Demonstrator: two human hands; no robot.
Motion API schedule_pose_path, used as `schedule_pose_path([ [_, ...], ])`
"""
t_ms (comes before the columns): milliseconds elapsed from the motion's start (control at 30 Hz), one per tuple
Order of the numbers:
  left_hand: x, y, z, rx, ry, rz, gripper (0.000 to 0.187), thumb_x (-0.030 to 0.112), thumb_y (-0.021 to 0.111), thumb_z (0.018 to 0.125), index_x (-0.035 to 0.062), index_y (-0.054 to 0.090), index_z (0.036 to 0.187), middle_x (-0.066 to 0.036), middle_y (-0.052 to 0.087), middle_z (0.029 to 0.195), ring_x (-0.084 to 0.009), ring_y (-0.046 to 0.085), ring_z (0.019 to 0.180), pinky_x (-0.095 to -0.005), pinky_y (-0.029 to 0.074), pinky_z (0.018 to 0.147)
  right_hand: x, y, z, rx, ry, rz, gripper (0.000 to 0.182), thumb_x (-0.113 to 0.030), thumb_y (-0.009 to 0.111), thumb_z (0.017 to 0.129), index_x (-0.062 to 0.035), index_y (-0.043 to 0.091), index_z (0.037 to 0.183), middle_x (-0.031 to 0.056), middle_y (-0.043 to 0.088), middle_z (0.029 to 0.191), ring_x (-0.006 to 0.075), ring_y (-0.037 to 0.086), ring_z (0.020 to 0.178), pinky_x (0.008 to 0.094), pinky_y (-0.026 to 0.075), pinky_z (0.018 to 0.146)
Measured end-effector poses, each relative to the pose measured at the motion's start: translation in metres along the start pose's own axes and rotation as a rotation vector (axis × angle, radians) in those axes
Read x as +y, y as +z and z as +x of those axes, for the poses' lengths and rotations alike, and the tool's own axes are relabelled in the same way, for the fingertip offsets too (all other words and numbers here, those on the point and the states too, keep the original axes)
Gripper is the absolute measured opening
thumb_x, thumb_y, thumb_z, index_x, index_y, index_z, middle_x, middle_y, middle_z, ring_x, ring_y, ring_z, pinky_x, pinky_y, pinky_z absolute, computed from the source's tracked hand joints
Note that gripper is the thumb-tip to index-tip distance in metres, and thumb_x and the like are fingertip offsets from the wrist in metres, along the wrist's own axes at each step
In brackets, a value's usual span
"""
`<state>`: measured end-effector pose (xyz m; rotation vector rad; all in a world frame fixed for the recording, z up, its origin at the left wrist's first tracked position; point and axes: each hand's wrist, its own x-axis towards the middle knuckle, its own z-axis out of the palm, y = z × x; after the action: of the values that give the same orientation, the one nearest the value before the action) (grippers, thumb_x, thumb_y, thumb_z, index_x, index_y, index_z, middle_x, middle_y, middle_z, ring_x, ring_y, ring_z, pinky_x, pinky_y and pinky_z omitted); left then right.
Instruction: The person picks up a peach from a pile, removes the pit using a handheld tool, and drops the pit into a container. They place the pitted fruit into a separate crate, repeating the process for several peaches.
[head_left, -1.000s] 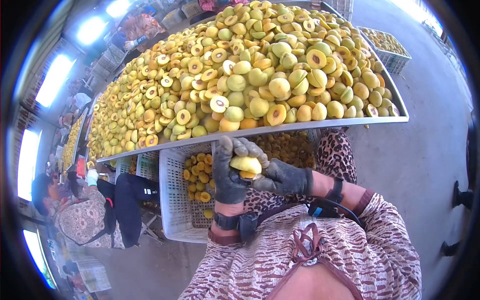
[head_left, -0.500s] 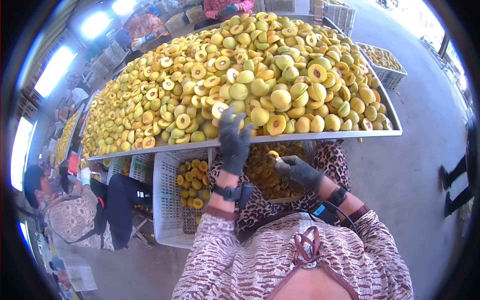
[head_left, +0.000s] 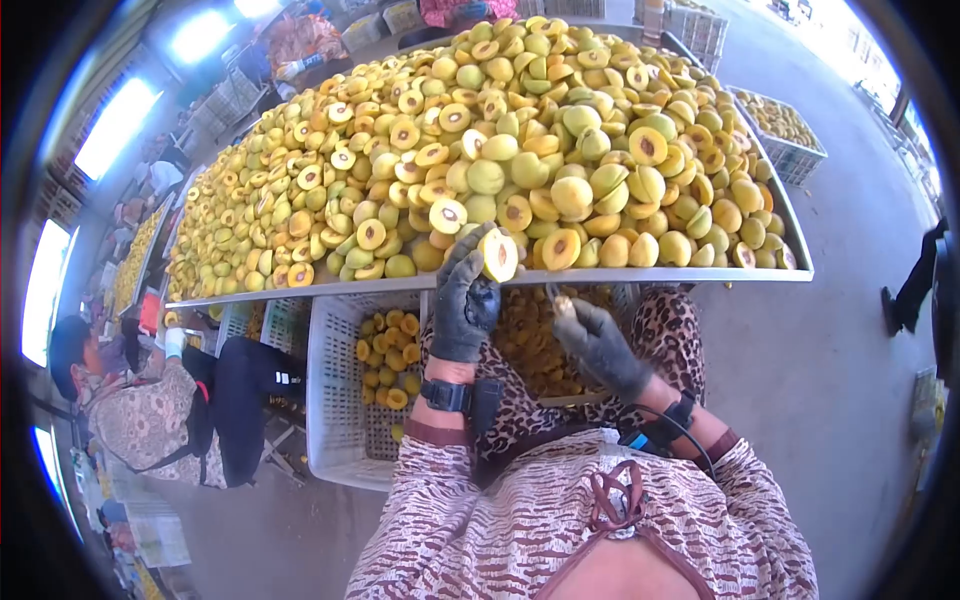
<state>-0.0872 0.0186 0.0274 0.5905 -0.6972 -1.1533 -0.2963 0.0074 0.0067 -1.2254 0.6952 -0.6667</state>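
Two gloved hands work just under the near edge of the long metal table (head_left: 640,274). Your left hand (head_left: 462,305) pinches a halved yellow peach with a brown pit hollow (head_left: 498,254), right at that edge, its cut face turned to 3 o'clock and its long axis upright. Your right hand (head_left: 598,345), at 4 o'clock from it, is closed on a small thing I cannot tell. Open concrete floor (head_left: 840,350) lies at 3 o'clock. The white slotted plastic crate (head_left: 335,400) at 8 o'clock holds a few peach halves.
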Motion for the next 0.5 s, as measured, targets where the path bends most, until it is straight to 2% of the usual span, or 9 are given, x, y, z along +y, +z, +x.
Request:
schedule_pose_path([
  [33, 0.0, 0.009, -0.009, -0.044, -0.002, -0.067, 0.049, 0.019, 0.054, 0.096, -0.0056, 0.047, 0.137, -0.021, 0.057, 0.131, -0.0336, 0.056, 0.121, -0.044, 0.046, 0.105, -0.009, 0.005, 0.004, 0.0, 0.008, 0.014, 0.021, -0.019, 0.06, 0.096, 0.0009, 0.065, 0.1, -0.006, 0.056, 0.081, 0.0063, 0.05, 0.075, 0.0256, 0.043, 0.063],
  [133, -0.009, 0.024, -0.025, -0.077, -0.069, -0.16, 0.053, 0.024, 0.051, 0.097, -0.006, 0.041, 0.14, -0.023, 0.053, 0.135, -0.0356, 0.054, 0.124, -0.0448, 0.043, 0.107, -0.016, 0.014, 0.013, 0.025, -0.135, -0.053, 0.022, -0.02, 0.061, 0.095, 0.0022, 0.064, 0.097, -0.0023, 0.061, 0.079, 0.0083, 0.051, 0.073, 0.0301, 0.045, 0.061],
  [200, -0.018, 0.024, -0.028, -0.054, -0.056, -0.174, 0.05, 0.021, 0.049, 0.098, -0.0073, 0.043, 0.139, -0.024, 0.054, 0.133, -0.0328, 0.054, 0.124, -0.0426, 0.044, 0.107, -0.008, 0.015, 0.019, 0.098, -0.341, -0.32, 0.023, -0.02, 0.06, 0.096, 0.0032, 0.061, 0.093, 0.0072, 0.065, 0.074, 0.0108, 0.056, 0.069, 0.0341, 0.046, 0.06],
  [233, -0.02, 0.022, -0.029, -0.051, -0.063, -0.173, 0.051, 0.022, 0.05, 0.098, -0.0069, 0.042, 0.139, -0.024, 0.053, 0.135, -0.0345, 0.054, 0.123, -0.0432, 0.045, 0.106, -0.006, 0.013, 0.02, 0.097, -0.34, -0.324, 0.023, -0.02, 0.06, 0.096, 0.0032, 0.061, 0.093, 0.0072, 0.065, 0.074, 0.0108, 0.056, 0.069, 0.0341, 0.046, 0.06],
  [300, -0.023, 0.022, -0.028, -0.049, -0.073, -0.173, 0.053, 0.024, 0.051, 0.097, -0.0065, 0.041, 0.14, -0.024, 0.051, 0.136, -0.0363, 0.054, 0.123, -0.0439, 0.045, 0.105, -0.014, 0.011, 0.017, 0.15, -0.287, -0.46, 0.022, -0.018, 0.06, 0.095, 0.0038, 0.06, 0.091, 0.0205, 0.065, 0.075, 0.0227, 0.063, 0.066, 0.0378, 0.047, 0.061],
  [333, -0.026, 0.022, -0.029, -0.051, -0.047, -0.14, 0.051, 0.024, 0.051, 0.098, -0.0064, 0.043, 0.138, -0.024, 0.052, 0.135, -0.0354, 0.056, 0.12, -0.0432, 0.047, 0.103, -0.017, 0.011, 0.017, 0.157, -0.281, -0.461, 0.022, -0.018, 0.06, 0.095, 0.0038, 0.06, 0.091, 0.0205, 0.065, 0.075, 0.0227, 0.063, 0.066, 0.0378, 0.047, 0.061],
  [400, -0.032, 0.025, -0.028, -0.061, -0.031, -0.11, 0.049, 0.024, 0.05, 0.099, -0.0064, 0.044, 0.137, -0.023, 0.053, 0.134, -0.0345, 0.058, 0.117, -0.0425, 0.049, 0.101, -0.023, 0.013, 0.018, 0.19, -0.374, -0.492, 0.019, -0.015, 0.06, 0.093, 0.0039, 0.06, 0.091, 0.0258, 0.063, 0.076, 0.0359, 0.066, 0.067, 0.0407, 0.048, 0.06],
  [433, -0.036, 0.025, -0.028, -0.029, -0.017, -0.071, 0.045, 0.025, 0.049, 0.1, -0.0056, 0.047, 0.133, -0.022, 0.055, 0.131, -0.0331, 0.06, 0.113, -0.042, 0.051, 0.098, -0.023, 0.014, 0.016, 0.194, -0.374, -0.495, 0.019, -0.015, 0.06, 0.093, 0.0039, 0.06, 0.091, 0.0258, 0.063, 0.076, 0.0359, 0.066, 0.067, 0.0407, 0.048, 0.06],
  [500, -0.037, 0.028, -0.026, 0.008, 0.007, -0.03, 0.042, 0.026, 0.048, 0.101, -0.0048, 0.05, 0.129, -0.02, 0.057, 0.128, -0.0317, 0.062, 0.109, -0.0415, 0.053, 0.094, -0.022, 0.019, 0.012, 0.155, -0.332, -0.396, 0.019, -0.015, 0.062, 0.092, 0.004, 0.059, 0.091, 0.0275, 0.062, 0.076, 0.0426, 0.064, 0.072, 0.0428, 0.048, 0.059],
])
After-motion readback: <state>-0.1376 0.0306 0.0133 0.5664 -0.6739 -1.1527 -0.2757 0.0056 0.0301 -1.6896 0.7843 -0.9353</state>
